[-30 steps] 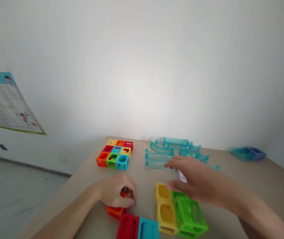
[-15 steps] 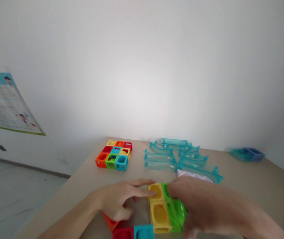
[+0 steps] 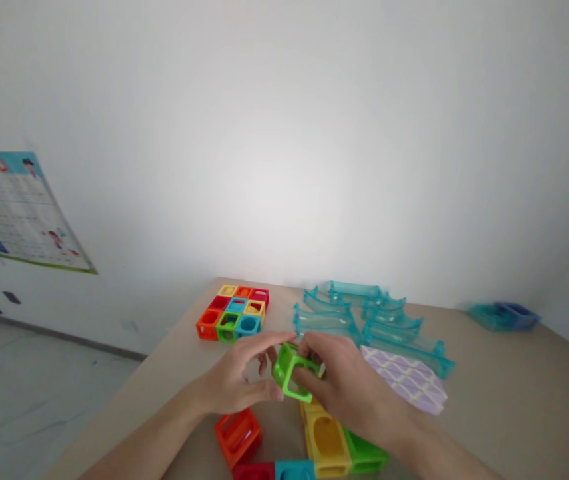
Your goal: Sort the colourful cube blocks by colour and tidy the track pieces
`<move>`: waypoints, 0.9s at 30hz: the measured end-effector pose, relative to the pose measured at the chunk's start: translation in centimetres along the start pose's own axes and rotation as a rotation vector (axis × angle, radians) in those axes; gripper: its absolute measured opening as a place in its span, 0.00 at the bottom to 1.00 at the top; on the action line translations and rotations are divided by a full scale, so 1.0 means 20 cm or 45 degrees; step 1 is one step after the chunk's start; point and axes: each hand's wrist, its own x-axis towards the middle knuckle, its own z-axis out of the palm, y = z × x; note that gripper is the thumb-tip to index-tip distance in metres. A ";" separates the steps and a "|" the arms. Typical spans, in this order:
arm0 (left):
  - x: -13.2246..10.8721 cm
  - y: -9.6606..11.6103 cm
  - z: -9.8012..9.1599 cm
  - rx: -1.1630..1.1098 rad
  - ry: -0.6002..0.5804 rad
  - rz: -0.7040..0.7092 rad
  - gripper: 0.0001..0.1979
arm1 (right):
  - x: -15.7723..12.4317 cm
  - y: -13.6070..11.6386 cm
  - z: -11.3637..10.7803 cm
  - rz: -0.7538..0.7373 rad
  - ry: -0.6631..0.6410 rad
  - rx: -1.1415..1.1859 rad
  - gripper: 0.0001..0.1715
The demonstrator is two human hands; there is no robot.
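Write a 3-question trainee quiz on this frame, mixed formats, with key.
1. True or false: the square of coloured hollow plastic cubes lies right of the clear teal plastic track pieces on the beige table.
2. How many cubes make up that square?
3. What do the left hand and right hand hold between them? A: a teal track piece. B: a green hollow plastic cube. C: the whole square.
Key: 1 false, the square lies left of the track pieces. 2 nine. 3 B.
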 end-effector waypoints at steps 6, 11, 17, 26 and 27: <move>0.02 -0.02 -0.04 0.153 -0.046 -0.058 0.21 | 0.02 0.07 0.17 -0.002 0.062 0.205 0.08; 0.01 -0.06 -0.09 0.425 -0.062 -0.111 0.20 | 0.02 0.13 0.22 -0.033 0.080 0.248 0.13; 0.01 -0.07 -0.16 0.640 -0.007 -0.274 0.20 | -0.01 0.14 0.26 -0.113 -0.044 0.056 0.14; 0.00 -0.15 -0.25 0.955 0.048 -0.700 0.25 | -0.03 0.12 0.27 -0.116 -0.150 -0.045 0.14; 0.01 -0.16 -0.25 0.966 0.078 -0.730 0.25 | -0.03 0.12 0.27 -0.115 -0.152 -0.047 0.14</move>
